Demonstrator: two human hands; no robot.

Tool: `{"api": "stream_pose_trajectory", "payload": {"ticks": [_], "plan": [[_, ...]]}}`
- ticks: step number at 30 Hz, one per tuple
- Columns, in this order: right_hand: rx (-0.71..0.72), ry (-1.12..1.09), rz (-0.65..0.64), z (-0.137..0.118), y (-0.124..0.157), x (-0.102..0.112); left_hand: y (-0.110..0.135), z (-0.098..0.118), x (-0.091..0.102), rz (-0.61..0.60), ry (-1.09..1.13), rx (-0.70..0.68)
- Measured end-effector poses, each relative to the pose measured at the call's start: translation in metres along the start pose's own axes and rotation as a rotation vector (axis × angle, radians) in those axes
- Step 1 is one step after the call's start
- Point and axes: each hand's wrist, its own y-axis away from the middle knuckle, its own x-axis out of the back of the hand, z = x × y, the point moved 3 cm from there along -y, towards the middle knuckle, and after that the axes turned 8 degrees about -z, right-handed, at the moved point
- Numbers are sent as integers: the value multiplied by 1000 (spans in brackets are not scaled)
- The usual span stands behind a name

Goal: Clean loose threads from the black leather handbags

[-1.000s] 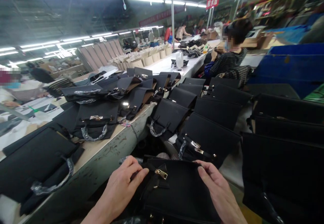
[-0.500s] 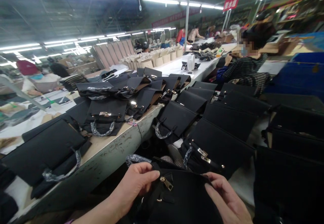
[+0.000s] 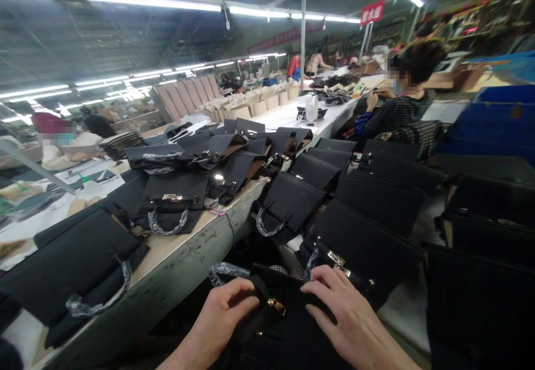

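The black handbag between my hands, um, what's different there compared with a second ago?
Your right hand has left the upper right edge of the black handbag and moved left, nearer the gold metal zipper pull; its thumb and fingertips now stand apart. Your left hand remains at the upper left edge. The camera's view shifted slightly.

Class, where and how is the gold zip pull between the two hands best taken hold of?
Probably pinch the zip pull by its lower end, coming from the right: it slants down rightward, while the left hand crowds its other side.
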Motion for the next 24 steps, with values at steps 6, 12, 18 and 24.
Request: {"api": "stream_pose_trajectory", "payload": {"ticks": [6,12,18,24], "plan": [[-32,43,-44,-5,-15,-4,-1,-2,3,84,-474,-348],[41,176,-75,-19,-27,-12,-6,13,6,-89,-515,-508],[212,223,-186,-37,-47,-16,-5,16,6,-71,-349,-501],[157,222,-200,-41,-55,-19,-3,13,11,9,-309,-441]]}}
